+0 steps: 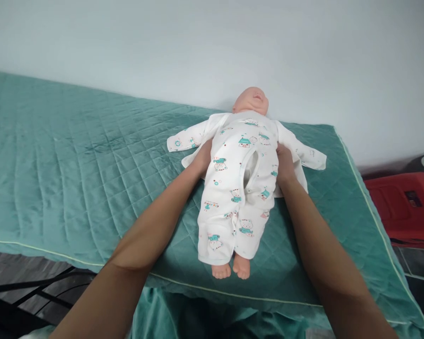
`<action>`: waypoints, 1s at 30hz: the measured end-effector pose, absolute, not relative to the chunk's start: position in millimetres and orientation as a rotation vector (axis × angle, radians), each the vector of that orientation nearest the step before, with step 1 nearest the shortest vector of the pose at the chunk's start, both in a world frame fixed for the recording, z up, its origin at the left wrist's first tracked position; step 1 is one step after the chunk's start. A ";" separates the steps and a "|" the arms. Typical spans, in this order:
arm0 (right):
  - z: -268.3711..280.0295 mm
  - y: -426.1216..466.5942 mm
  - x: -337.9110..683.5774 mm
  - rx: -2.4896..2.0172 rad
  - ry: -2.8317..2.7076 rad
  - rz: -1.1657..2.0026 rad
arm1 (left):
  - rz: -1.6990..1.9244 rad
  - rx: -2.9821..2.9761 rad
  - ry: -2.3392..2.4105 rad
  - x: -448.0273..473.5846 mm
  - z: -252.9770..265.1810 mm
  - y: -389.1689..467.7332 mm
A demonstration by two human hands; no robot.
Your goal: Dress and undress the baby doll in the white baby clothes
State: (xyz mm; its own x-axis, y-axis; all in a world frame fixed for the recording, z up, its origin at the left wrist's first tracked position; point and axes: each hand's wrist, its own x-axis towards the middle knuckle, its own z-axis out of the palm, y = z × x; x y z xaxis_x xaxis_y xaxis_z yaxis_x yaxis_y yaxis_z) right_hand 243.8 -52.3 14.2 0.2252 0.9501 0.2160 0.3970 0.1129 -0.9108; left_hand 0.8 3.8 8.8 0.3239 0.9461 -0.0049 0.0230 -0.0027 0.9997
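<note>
Dressed doll (228,174) lies face-up on green quilt (92,188), jacket (191,136) spread beneath. Left hand (207,154) and right hand (285,162) against its sides; fingers hidden, grip unclear. Probably positioning step; next move calls for even two-sided support.

A: Soft, even light here, and the wall (155,52) glows pale!
B: Shadow pools on the quilt (85,188) between the forearms (325,254); the floor (9,264) sinks into dimness.
A: And the wide view stretches those forearms toward the bottom corners!
</note>
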 end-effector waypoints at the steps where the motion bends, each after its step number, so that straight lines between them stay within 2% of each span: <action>1: 13.2 -51.6 245.0 -1.472 -1.369 0.662 | 0.997 1.407 0.986 0.5 9.6 3.4; 5: 15.7 -52.0 247.7 -1.518 -1.463 0.579 | 1.075 1.528 0.975 0.7 13.0 0.3; 10: 21.8 -54.8 250.3 -1.595 -1.440 0.554 | 0.969 1.532 0.958 -3.2 18.3 -1.6; 20: 21.1 -52.5 255.5 -1.495 -1.105 0.818 | 0.917 1.633 1.092 -7.4 34.3 -6.8; 22: 25.0 -53.5 257.9 -1.547 -1.123 0.742 | 0.934 1.590 1.144 -7.2 32.1 -5.5; 27: 39.0 -58.8 251.2 -1.561 -1.317 0.269 | 1.178 1.581 1.292 -6.7 33.3 -1.2; 30: 45.2 -54.0 238.6 -1.380 -1.381 0.307 | 1.256 1.705 1.183 -1.8 44.2 2.1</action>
State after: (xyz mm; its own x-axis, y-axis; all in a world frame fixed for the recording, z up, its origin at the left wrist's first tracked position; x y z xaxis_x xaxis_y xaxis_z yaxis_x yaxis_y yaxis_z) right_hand 238.6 -54.0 45.2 0.2858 0.8228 0.4912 0.5376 0.2867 -0.7930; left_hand -1.8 2.1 44.2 0.1125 0.9413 0.3183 0.2616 -0.3371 0.9044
